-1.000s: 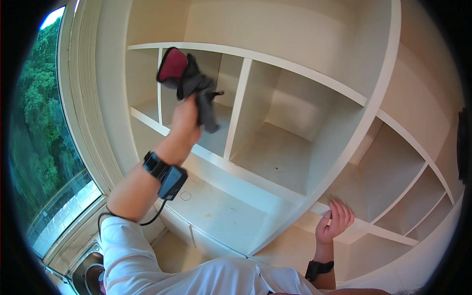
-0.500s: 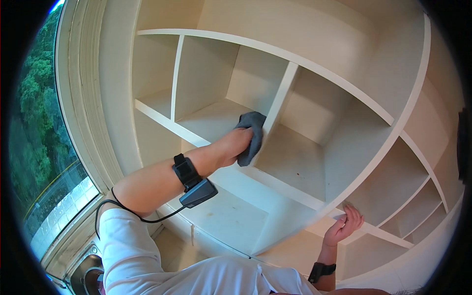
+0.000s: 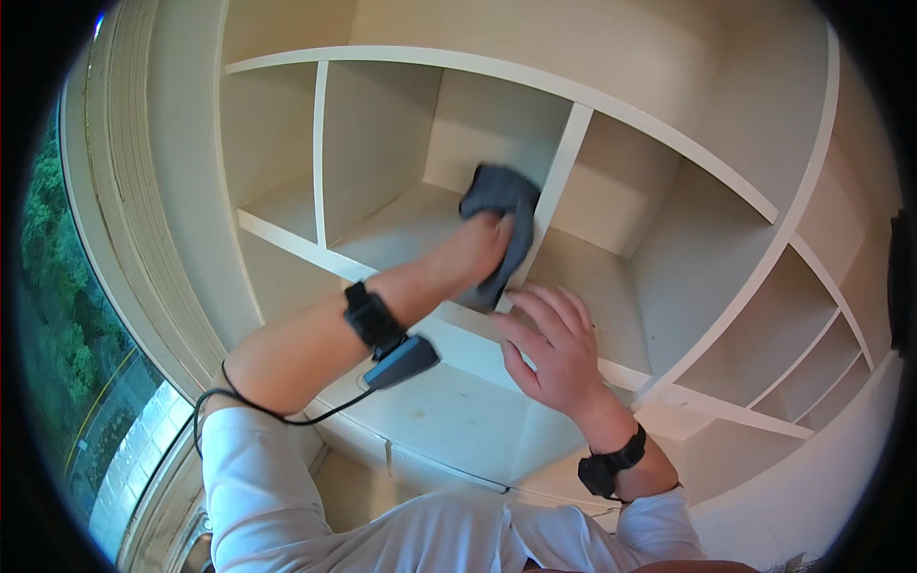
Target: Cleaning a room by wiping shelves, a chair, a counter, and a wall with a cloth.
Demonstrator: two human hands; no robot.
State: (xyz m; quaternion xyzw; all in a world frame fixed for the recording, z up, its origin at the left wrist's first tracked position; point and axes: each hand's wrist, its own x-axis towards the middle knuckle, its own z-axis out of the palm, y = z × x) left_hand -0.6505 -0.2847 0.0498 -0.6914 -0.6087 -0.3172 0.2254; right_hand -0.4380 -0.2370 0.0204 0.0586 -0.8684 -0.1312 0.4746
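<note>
A dark grey cloth [image 3: 501, 191] is gripped in my left hand [image 3: 480, 246], against the vertical white divider [image 3: 562, 162] between two cubbies. The cloth partly covers the right part of the middle cubby [image 3: 387, 224]. Just below and to the right, my right hand [image 3: 554, 353] is open with fingers apart and slightly bent, its fingertips near the divider's lower end and the front edge of the neighbouring cubby [image 3: 602, 272].
The white built-in shelving [image 3: 458, 57] curves round to smaller cubbies [image 3: 778, 325] on the right. Below are a lower white ledge [image 3: 430, 401] and a cabinet. A window [image 3: 105, 401] in a cream frame stands at the left, with part of a metal sink low beside it.
My left hand has brought the cloth from the upper left down and rightward to the divider, then slightly up. My right hand has moved left and up from the right-hand cubbies toward it.
</note>
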